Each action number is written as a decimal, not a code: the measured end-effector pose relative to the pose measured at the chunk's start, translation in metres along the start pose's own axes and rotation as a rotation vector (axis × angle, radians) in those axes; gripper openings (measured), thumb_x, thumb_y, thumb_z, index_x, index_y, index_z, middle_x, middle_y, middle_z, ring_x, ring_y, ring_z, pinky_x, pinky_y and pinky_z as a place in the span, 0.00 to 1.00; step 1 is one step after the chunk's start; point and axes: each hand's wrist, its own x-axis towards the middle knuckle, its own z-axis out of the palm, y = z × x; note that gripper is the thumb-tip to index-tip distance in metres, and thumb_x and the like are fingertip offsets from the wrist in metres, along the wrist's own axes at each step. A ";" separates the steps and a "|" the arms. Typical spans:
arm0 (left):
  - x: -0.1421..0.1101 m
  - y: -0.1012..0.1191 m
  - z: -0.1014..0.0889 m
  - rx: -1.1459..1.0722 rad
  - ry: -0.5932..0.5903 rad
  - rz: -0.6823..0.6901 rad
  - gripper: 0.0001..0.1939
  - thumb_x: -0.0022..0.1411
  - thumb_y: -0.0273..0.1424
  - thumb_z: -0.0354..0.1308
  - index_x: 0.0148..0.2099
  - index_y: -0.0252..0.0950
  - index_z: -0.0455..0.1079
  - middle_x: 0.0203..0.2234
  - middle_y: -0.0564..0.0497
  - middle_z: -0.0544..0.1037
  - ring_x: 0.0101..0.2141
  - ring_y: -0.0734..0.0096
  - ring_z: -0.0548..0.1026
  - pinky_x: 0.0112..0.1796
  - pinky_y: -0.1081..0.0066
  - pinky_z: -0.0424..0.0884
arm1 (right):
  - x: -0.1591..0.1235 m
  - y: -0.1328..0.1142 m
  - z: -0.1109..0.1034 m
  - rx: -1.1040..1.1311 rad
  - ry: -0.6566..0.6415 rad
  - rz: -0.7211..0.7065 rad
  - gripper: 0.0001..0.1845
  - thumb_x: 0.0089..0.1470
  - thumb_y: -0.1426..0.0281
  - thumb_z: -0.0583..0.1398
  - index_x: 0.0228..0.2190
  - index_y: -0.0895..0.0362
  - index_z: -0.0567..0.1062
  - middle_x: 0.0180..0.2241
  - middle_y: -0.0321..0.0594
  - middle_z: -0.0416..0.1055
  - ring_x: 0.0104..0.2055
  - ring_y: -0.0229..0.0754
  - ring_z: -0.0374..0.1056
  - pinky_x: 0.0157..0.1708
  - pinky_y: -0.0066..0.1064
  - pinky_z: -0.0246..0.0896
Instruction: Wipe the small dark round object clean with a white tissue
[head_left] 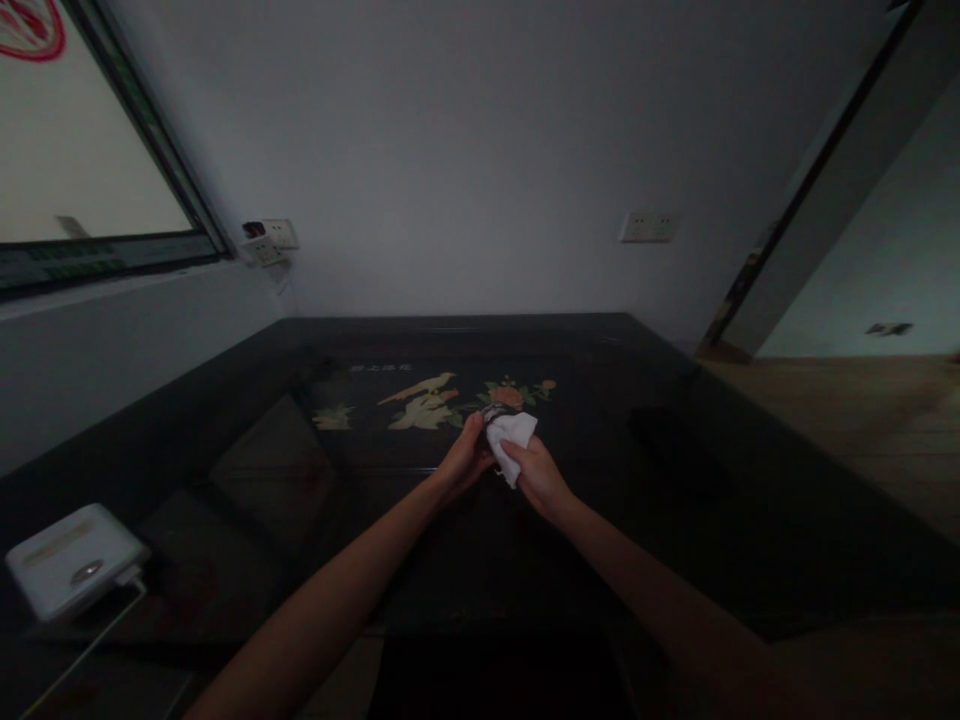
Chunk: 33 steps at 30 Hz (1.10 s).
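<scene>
Above the dark table (450,560), my left hand (465,458) closes round a small dark object with a shiny, patterned look (493,411). Its kind is too blurred to tell, and its lower part is hidden by cloth and fingers. A crumpled white cloth or tissue (513,436) is pinched in my right hand (543,476), thumb on top. The white piece lies against the dark object, and one corner hangs down between my hands. Both hands are close together near the middle of the view.
Two birds (427,403) and a flower (506,397) decorate the tabletop. A white box-shaped device (79,560) with a cable stands at the left. A dark flat shape (675,445) lies at the right. Wall sockets (649,227) are on the wall behind the table.
</scene>
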 end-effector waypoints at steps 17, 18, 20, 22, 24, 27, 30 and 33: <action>0.001 0.006 0.004 -0.059 0.004 -0.031 0.17 0.64 0.38 0.52 0.51 0.35 0.68 0.41 0.46 0.77 0.42 0.67 0.75 0.49 0.68 0.67 | -0.010 -0.017 -0.005 -1.586 -0.310 -0.615 0.24 0.55 0.83 0.46 0.51 0.70 0.69 0.52 0.59 0.68 0.56 0.48 0.64 0.60 0.45 0.50; 0.001 0.006 0.004 -0.060 0.005 -0.036 0.17 0.64 0.38 0.52 0.51 0.35 0.68 0.41 0.46 0.77 0.43 0.67 0.75 0.49 0.68 0.67 | -0.010 -0.016 -0.005 -1.597 -0.295 -0.617 0.24 0.55 0.83 0.46 0.51 0.70 0.69 0.52 0.59 0.68 0.56 0.48 0.64 0.60 0.45 0.50; 0.001 0.006 0.004 -0.059 -0.003 -0.042 0.17 0.63 0.38 0.53 0.50 0.35 0.68 0.41 0.46 0.77 0.43 0.66 0.75 0.49 0.68 0.67 | -0.010 -0.015 -0.004 -1.585 -0.281 -0.604 0.25 0.54 0.83 0.46 0.52 0.69 0.68 0.52 0.57 0.68 0.56 0.47 0.64 0.60 0.44 0.50; 0.001 0.005 0.004 -0.059 -0.012 -0.028 0.16 0.63 0.38 0.54 0.49 0.35 0.69 0.41 0.46 0.77 0.44 0.66 0.74 0.49 0.67 0.67 | -0.012 -0.017 -0.004 -1.532 -0.287 -0.564 0.26 0.53 0.84 0.46 0.53 0.69 0.67 0.52 0.56 0.69 0.56 0.46 0.64 0.61 0.42 0.49; 0.001 0.004 0.004 -0.051 -0.014 -0.003 0.16 0.62 0.38 0.55 0.48 0.35 0.69 0.41 0.46 0.77 0.44 0.65 0.74 0.49 0.67 0.67 | -0.013 -0.020 -0.004 -1.450 -0.291 -0.505 0.27 0.51 0.85 0.47 0.52 0.67 0.68 0.51 0.55 0.70 0.55 0.45 0.65 0.60 0.40 0.50; 0.000 0.002 0.003 0.006 -0.004 0.018 0.17 0.60 0.41 0.56 0.48 0.36 0.68 0.42 0.46 0.75 0.43 0.65 0.74 0.44 0.67 0.70 | -0.012 -0.023 -0.006 -1.265 -0.255 -0.381 0.25 0.50 0.83 0.49 0.47 0.62 0.73 0.47 0.51 0.73 0.50 0.46 0.68 0.53 0.37 0.57; -0.003 0.001 0.003 0.095 0.007 0.028 0.18 0.58 0.44 0.58 0.46 0.37 0.67 0.42 0.46 0.74 0.43 0.65 0.73 0.40 0.68 0.71 | -0.008 -0.018 -0.009 -0.916 -0.202 -0.249 0.19 0.49 0.79 0.51 0.39 0.58 0.76 0.38 0.45 0.77 0.42 0.46 0.71 0.47 0.36 0.62; -0.004 0.000 0.002 0.131 0.008 0.037 0.20 0.56 0.45 0.59 0.45 0.39 0.67 0.42 0.47 0.73 0.43 0.64 0.72 0.39 0.69 0.71 | -0.003 -0.011 -0.008 -0.445 -0.094 -0.128 0.15 0.49 0.72 0.54 0.37 0.60 0.76 0.36 0.43 0.77 0.40 0.47 0.71 0.45 0.38 0.63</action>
